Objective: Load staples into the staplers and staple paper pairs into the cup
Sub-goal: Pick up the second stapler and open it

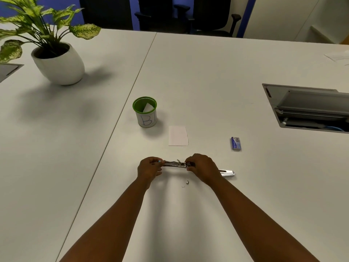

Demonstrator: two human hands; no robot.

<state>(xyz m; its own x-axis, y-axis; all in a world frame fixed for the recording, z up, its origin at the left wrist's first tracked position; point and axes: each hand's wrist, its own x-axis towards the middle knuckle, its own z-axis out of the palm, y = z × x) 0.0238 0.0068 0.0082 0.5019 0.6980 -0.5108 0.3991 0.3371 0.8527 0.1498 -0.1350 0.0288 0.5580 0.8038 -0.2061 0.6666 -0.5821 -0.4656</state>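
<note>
gripping an opened stapler (174,164) at both ends, left hand (149,168) and right hand (202,167) clamp it above the table (207,82), near cup (145,112) and paper (178,136).

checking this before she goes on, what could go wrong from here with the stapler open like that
1. Both hands hold the opened stapler above the table, where bent staples seem to stick up from its track; it may jam, or a fingertip could get pricked.
2. Small bits already lie on the table under it, so more staples may spill.
3. The staple box sits off to the right, needing a free hand.
</note>
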